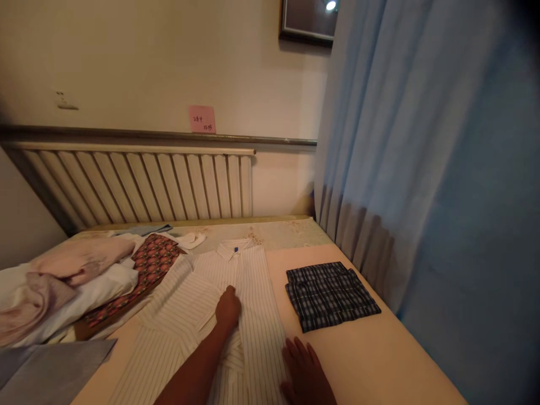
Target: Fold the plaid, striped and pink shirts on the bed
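A white striped shirt (248,292) lies flat on the bed, collar toward the wall, one sleeve folded across its back. My left hand (228,307) rests on the middle of the shirt with its fingers curled down onto the cloth. My right hand (304,371) lies flat with fingers spread at the shirt's right edge, on the bed sheet (379,365). Neither hand grips anything that I can see.
A folded dark plaid garment (329,293) lies on the bed to the right. A pile of pink, white and red patterned clothes (84,281) sits at the left. A radiator (139,185) lines the wall; a blue curtain (422,169) hangs along the right.
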{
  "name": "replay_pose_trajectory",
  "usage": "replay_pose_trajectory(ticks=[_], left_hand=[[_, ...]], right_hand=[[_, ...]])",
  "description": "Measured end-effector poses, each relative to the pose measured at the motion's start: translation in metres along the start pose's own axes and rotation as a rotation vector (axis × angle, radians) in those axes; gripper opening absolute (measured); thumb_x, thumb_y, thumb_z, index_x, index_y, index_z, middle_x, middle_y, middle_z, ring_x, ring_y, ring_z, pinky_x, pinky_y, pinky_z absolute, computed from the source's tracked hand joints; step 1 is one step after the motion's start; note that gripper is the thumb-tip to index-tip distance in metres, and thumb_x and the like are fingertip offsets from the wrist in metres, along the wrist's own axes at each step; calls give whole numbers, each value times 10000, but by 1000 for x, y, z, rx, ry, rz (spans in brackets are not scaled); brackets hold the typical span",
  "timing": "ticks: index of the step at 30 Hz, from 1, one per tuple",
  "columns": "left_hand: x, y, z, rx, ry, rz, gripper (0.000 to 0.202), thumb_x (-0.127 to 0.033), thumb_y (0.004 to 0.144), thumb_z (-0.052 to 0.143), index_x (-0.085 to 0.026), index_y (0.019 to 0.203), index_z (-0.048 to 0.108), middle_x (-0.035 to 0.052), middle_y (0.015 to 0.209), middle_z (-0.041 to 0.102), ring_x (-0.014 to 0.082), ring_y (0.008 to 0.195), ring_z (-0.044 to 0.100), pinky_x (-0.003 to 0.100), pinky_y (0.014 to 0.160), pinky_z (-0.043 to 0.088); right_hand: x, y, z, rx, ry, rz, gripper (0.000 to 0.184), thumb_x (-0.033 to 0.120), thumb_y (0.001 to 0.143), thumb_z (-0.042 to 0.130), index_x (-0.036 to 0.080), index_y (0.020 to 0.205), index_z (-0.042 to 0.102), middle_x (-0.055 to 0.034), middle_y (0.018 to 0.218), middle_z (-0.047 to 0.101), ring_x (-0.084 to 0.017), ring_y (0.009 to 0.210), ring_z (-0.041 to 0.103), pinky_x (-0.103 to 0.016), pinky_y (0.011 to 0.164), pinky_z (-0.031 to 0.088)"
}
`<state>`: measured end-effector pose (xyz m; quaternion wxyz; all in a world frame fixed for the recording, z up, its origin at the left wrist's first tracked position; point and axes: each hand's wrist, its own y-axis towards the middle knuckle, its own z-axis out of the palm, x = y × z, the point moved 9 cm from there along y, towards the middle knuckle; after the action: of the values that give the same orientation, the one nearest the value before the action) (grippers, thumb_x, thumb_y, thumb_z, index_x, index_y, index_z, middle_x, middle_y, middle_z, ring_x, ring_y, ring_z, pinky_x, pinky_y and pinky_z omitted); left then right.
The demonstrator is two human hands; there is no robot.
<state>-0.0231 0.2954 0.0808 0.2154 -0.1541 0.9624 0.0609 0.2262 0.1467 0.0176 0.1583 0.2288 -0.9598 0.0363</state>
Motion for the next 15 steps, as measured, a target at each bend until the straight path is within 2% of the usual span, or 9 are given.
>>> replay_pose_trajectory(ticks=[3,5,7,9,11,13,15], left_hand=[[-9,-9,-6,-55,46,53,270,-157,856,398,-126,1067,564,154,1075,648,242,1021,601,339,820,423],[-22,-18,-8,-103,68,115,339,-164,864,393,-113,1164,543,181,1246,578,269,1176,519,389,944,383],[-44,-31,-1,-147,104,259,433,-171,877,387,-126,1297,485,165,1425,453,273,1332,381,416,1061,299],[-67,-46,14,-174,163,442,490,-193,897,369,-140,1380,432,134,1519,349,268,1415,262,432,1125,232],[-79,-57,37,-149,210,547,510,-242,911,366,-169,1414,412,103,1548,312,274,1439,216,472,1143,211],[-79,-60,58,-76,220,553,518,-311,918,373,-201,1423,410,80,1550,313,286,1442,214,511,1144,208],[-75,-59,72,-7,202,529,538,-378,923,369,-201,1430,405,81,1546,318,301,1440,217,539,1146,191]], right_hand=[[-1,2,1,24,2,15,660,358,825,544,225,1451,382,-39,1546,266,-335,1428,219,-556,1158,192],[-3,3,2,21,-6,19,663,366,820,551,233,1448,387,-37,1542,276,-333,1424,234,-550,1154,208],[-5,2,3,2,-21,15,660,365,823,548,247,1451,380,-28,1545,270,-322,1422,244,-534,1152,220],[-6,2,4,-25,-42,-5,664,368,829,545,251,1457,366,-26,1548,256,-314,1421,253,-519,1150,229],[-7,1,5,-48,-64,-36,667,376,836,541,240,1462,356,-38,1545,258,-311,1415,269,-510,1144,242],[-9,1,8,-70,-88,-67,668,395,841,541,232,1462,357,-50,1536,277,-317,1400,301,-503,1129,267],[-10,2,10,-94,-113,-100,667,424,838,551,241,1454,372,-48,1523,309,-321,1382,337,-487,1111,293]])
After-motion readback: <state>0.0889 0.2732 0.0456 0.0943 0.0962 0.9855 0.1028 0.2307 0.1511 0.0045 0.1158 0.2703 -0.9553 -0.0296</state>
